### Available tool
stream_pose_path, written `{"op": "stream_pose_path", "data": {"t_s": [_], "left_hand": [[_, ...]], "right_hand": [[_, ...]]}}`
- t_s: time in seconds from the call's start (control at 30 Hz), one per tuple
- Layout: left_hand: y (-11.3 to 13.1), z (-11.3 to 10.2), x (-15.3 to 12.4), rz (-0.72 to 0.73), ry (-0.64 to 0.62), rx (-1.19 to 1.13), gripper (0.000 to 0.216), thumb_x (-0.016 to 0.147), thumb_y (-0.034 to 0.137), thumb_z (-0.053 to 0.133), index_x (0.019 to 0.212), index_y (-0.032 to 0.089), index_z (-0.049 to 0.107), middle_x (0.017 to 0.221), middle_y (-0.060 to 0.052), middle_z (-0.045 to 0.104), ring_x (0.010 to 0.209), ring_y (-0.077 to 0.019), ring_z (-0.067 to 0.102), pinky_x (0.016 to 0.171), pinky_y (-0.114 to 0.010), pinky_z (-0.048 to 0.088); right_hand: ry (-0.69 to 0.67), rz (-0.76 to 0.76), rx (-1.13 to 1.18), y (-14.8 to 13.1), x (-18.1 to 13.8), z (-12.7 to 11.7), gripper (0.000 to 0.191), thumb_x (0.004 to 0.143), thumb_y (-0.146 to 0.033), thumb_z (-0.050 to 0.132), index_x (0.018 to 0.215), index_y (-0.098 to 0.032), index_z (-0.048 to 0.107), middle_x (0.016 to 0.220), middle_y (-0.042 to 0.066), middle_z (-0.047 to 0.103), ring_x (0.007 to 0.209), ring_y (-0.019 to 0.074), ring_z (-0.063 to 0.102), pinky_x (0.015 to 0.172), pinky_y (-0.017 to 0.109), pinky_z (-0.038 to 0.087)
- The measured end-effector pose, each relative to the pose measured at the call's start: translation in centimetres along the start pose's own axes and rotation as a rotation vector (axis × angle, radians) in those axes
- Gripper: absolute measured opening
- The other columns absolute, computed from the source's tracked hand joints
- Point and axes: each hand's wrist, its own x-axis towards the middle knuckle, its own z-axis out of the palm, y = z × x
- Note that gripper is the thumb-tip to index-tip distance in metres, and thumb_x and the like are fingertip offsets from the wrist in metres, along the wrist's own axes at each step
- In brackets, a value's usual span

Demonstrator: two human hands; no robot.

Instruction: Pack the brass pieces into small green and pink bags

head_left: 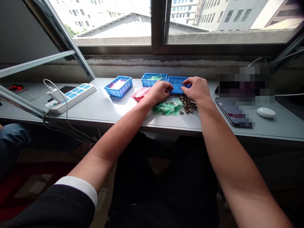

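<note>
Right bin [177, 88]: blue, it stands on the desk [99, 107] between the left hand [163, 88] and the right hand [196, 87], beside the middle bin [147, 83].
Left hand: its fingers are bent, at the near left corner of the right bin; I cannot tell if they grip.
Right hand: its thumb and fingers are a little apart, at the right end of this bin; I cannot tell if they hold it.
Bits [188, 105]: small, brown and shiny, in a loose pile below the right hand.
Green plastic [169, 107]: crumpled, touching the bits.
Red plastic [140, 92]: flat, partly behind the left arm.
Left bin [122, 90]: holds something pink and white.
</note>
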Motion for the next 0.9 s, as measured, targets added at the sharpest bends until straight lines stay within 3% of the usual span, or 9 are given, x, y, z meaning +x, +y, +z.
{"op": "stream_pose_path", "data": {"t_s": [0.1,0.23,0.37,0.43,0.53,0.6,0.7,0.8,0.9], "left_hand": [[0.5,-0.2,-0.2,0.012,-0.007,0.003,0.036,0.111,0.002,0.08,0.14,0.012,0.1,0.14,-0.015,0.1,0.131,-0.0323,0.096,0.129,-0.045,0.075],[1.2,-0.4,-0.3,0.046,-0.047,0.023,0.027,0.119,0.02,0.082,0.138,0.017,0.101,0.137,-0.014,0.1,0.128,-0.0326,0.094,0.125,-0.046,0.073],[1.3,-0.1,-0.2,0.086,-0.068,0.05,0.026,0.123,0.034,0.08,0.131,0.024,0.103,0.13,-0.011,0.1,0.121,-0.0316,0.092,0.114,-0.044,0.071],[1.2,0.1,-0.1,0.098,-0.065,0.054,0.026,0.122,0.036,0.08,0.13,0.025,0.102,0.13,-0.011,0.1,0.122,-0.0312,0.091,0.115,-0.043,0.069],[1.1,0.3,0.0,0.101,-0.066,0.055,0.027,0.123,0.038,0.079,0.13,0.025,0.102,0.132,-0.01,0.1,0.125,-0.0312,0.091,0.118,-0.043,0.068],[1.2,0.2,0.0,0.096,-0.073,0.058,0.027,0.122,0.037,0.078,0.129,0.026,0.101,0.134,-0.01,0.1,0.126,-0.0308,0.091,0.119,-0.043,0.068],[1.4,0.1,-0.2,0.095,-0.086,0.053,0.027,0.122,0.038,0.078,0.129,0.026,0.101,0.135,-0.01,0.1,0.128,-0.0306,0.09,0.121,-0.043,0.067],[1.4,-0.1,-0.3,0.141,-0.105,0.009,0.028,0.12,0.042,0.08,0.128,0.026,0.101,0.134,-0.01,0.1,0.126,-0.0306,0.09,0.118,-0.043,0.068],[1.3,-0.1,-0.3,0.187,-0.136,-0.037,0.03,0.119,0.045,0.081,0.131,0.025,0.101,0.134,-0.01,0.1,0.124,-0.03,0.09,0.114,-0.042,0.069]], "right_hand": [[0.13,0.027,0.017,0.2,0.3,-0.5,0.019,0.115,-0.028,0.083,0.13,-0.025,0.095,0.147,0.02,0.094,0.142,0.0422,0.086,0.132,0.059,0.069],[0.249,0.17,0.041,0.4,0.2,-2.0,0.022,0.121,-0.025,0.069,0.125,-0.024,0.091,0.133,0.02,0.095,0.125,0.04,0.091,0.123,0.057,0.071],[0.009,0.32,-0.017,0.4,-1.6,-5.0,0.013,0.116,-0.037,0.088,0.119,-0.025,0.093,0.122,0.02,0.096,0.117,0.0443,0.093,0.11,0.058,0.073],[-0.175,0.384,-0.084,0.5,-3.2,-6.6,0.041,0.111,-0.059,0.097,0.134,-0.025,0.095,0.115,0.019,0.096,0.107,0.0456,0.092,0.104,0.062,0.073],[-0.452,0.298,-0.145,1.1,-5.5,-7.9,0.119,0.078,-0.081,0.118,0.176,-0.025,0.08,0.125,0.019,0.097,0.096,0.0467,0.091,0.096,0.064,0.073],[-0.497,0.165,-0.198,1.5,-6.6,-7.7,0.133,0.065,-0.091,0.119,0.175,-0.027,0.08,0.144,0.023,0.094,0.099,0.0487,0.091,0.089,0.063,0.074],[-0.425,0.098,-0.294,1.7,-6.8,-6.8,0.101,0.072,-0.09,0.115,0.147,-0.028,0.09,0.141,0.024,0.093,0.112,0.0532,0.091,0.087,0.061,0.074],[-0.472,0.121,-0.231,0.9,-5.8,-6.4,0.058,0.091,-0.067,0.112,0.127,-0.027,0.091,0.129,0.017,0.097,0.103,0.0445,0.092,0.083,0.054,0.071],[-0.518,0.219,-0.091,-0.4,-4.5,-6.1,0.027,0.096,-0.04,0.109,0.113,-0.028,0.092,0.113,0.008,0.1,0.085,0.0349,0.092,0.083,0.051,0.072]]}}
